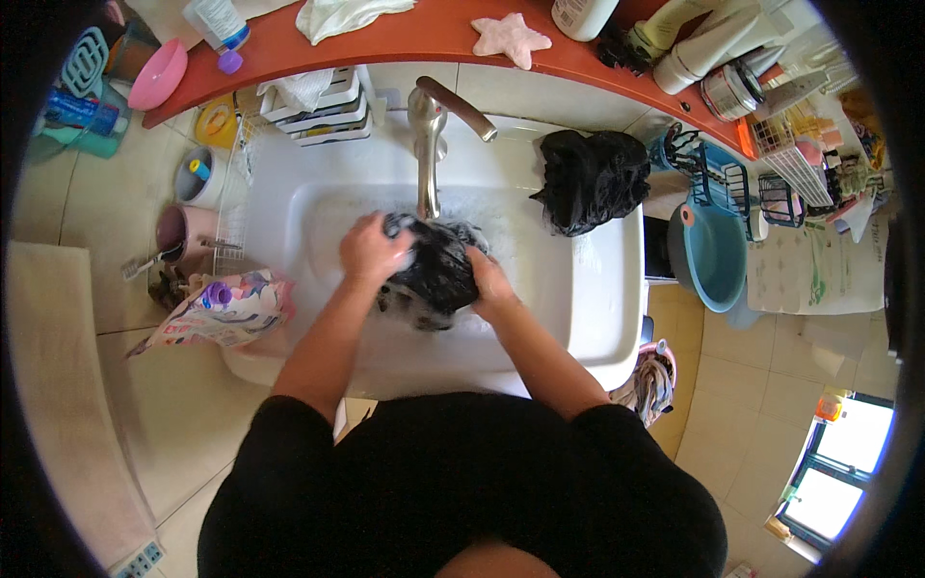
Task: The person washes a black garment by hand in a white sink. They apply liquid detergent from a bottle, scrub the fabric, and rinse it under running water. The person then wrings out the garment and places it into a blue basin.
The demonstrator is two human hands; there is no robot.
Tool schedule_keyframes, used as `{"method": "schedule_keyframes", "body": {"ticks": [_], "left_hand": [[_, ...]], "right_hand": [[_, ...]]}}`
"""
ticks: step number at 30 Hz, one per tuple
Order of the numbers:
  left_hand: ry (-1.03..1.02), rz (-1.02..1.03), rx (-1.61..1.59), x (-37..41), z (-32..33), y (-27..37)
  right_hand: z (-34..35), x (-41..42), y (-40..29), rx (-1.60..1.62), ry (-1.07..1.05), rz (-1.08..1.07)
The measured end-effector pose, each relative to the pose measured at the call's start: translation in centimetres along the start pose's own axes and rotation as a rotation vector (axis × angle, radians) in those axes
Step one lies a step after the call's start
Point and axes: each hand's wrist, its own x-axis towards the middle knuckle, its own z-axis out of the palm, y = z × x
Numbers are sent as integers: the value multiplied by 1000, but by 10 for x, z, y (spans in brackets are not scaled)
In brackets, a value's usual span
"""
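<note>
A wet black cloth with white suds on it is held over the basin of a white ceramic sink. My left hand grips its left side, with foam on the fingers. On the cloth's right edge my right hand is closed, thumb uppermost. Sudsy water lies beneath, and the cloth's lower part hangs in it. Just above the cloth is the spout of a metal faucet. A second black cloth lies bunched on the sink's back right rim.
A detergent pouch with a purple cap rests at the sink's left edge. White stacked trays stand at the back left. A red shelf holding bottles and a pink star runs behind. A blue basin hangs to the right.
</note>
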Motion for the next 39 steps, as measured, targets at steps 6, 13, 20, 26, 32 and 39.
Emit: {"method": "schedule_keyframes", "body": {"ticks": [6,13,20,26,32,39], "left_hand": [[-350,-40,422,4,-7,-34],[-566,163,282,-12,81,-21],[-1022,79,234,0,159,-78],[-467,-337,-95,29,115,-35],[-532,74,-759,-21,29,44],[-42,384,-443,-56,32,90]], "right_hand": [[-4,-3,-36,-1227,390,-574],[-15,65,36,-1565,429,-964],[-50,127,42,-1438,234,-675],[-45,98,-9,-1114,58,-836],[-18,74,-25,-194,177,-229],[4,39,20,300,-586,-390]]}}
